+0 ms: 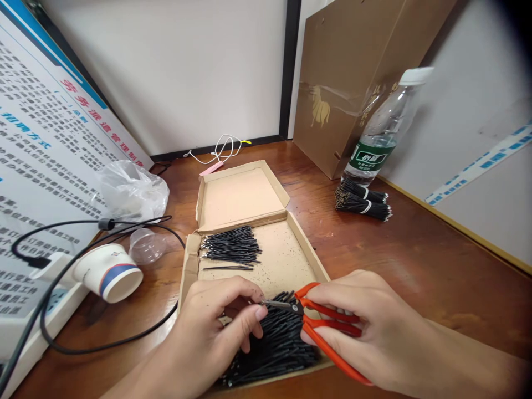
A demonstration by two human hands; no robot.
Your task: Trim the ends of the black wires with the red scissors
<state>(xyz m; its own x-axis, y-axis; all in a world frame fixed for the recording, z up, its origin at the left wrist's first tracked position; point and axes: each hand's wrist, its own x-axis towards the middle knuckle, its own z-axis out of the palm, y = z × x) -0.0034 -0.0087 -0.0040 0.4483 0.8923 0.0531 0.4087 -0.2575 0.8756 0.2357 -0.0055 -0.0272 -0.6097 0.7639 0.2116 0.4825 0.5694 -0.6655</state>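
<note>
My right hand (361,327) grips a pair of scissors (332,346) by its red-orange handles. The narrow metal blades point left and meet the fingertips of my left hand (228,316). Thumb and index finger of that left hand are pinched on what looks like a thin black wire, mostly hidden by the fingers. Below both hands a pile of short black wires (282,343) fills the near part of an open cardboard box (307,244). A neater row of black wires (230,244) lies in its far left part, with a single wire (228,268) just in front.
Two banded wire bundles (361,202) lie by a water bottle (374,133) at the right, before a brown carton (332,88). At left are a paper cup (110,271), a clear plastic cup (146,246), a plastic bag (135,191) and a looping black cable (120,339). Dark specks dot the box floor.
</note>
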